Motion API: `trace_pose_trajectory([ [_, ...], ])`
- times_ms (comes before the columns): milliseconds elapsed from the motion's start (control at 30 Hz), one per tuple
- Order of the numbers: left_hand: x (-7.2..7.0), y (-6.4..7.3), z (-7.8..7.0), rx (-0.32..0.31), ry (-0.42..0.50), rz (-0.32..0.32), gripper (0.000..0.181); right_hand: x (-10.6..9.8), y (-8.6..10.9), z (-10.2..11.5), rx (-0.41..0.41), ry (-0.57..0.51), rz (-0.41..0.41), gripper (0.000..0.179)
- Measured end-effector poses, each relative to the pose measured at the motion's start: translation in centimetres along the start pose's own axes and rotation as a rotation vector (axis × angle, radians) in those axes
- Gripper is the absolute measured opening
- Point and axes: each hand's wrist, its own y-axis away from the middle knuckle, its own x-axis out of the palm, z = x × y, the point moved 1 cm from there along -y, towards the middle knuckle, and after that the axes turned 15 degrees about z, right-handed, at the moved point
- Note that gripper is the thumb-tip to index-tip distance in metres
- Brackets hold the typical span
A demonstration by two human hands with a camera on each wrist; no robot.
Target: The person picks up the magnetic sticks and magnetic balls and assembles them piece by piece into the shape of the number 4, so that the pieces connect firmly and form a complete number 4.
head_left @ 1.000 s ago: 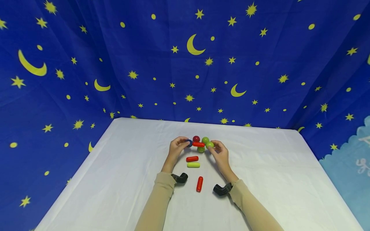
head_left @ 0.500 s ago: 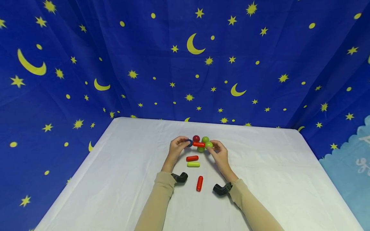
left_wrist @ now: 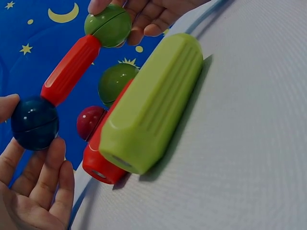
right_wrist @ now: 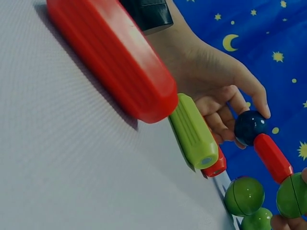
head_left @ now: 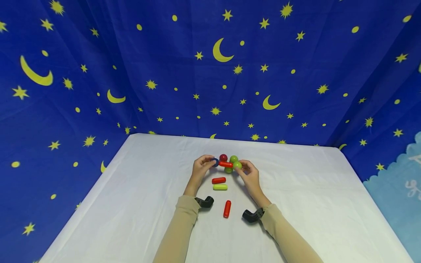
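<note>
In the head view, my left hand [head_left: 199,171] pinches a dark blue ball [left_wrist: 34,123] between thumb and fingers. A red ribbed magnetic rod [left_wrist: 72,69] is attached to that ball. At the rod's other end sits a green ball [left_wrist: 108,26], pinched by my right hand [head_left: 251,177]. Ball, rod and ball form one line held between both hands, raised off the table in the wrist views. Behind and below it are a red ball [head_left: 223,157], a green ball [head_left: 234,159] and another green ball [head_left: 228,170].
Nearer the body lie a red rod [head_left: 218,180], a lime-green rod [head_left: 220,187] and a further red rod [head_left: 227,209] on the white-covered table [head_left: 131,204]. Black wrist cameras jut inward from both sleeves. A blue star-patterned curtain [head_left: 184,73] encloses the back and sides.
My right hand has shifted slightly left with the green ball, which has come up against the red rod's end. The left hand, blue ball and loose pieces look almost the same.
</note>
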Motion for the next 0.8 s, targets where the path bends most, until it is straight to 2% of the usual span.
trace_pose_trajectory([
  [200, -0.03, 0.03, -0.14, 0.007, 0.001, -0.022, 0.034, 0.19, 0.16, 0.12, 0.012, -0.033, 0.025, 0.034],
  [467, -0.19, -0.16, 0.30, 0.057, 0.086, -0.037, 0.036, 0.45, 0.23, 0.08, -0.024, -0.049, 0.071, 0.036],
  [800, -0.42, -0.30, 0.68, 0.033, 0.079, -0.049, 0.043, 0.62, 0.09, -0.19, -0.070, -0.074, 0.101, 0.037],
])
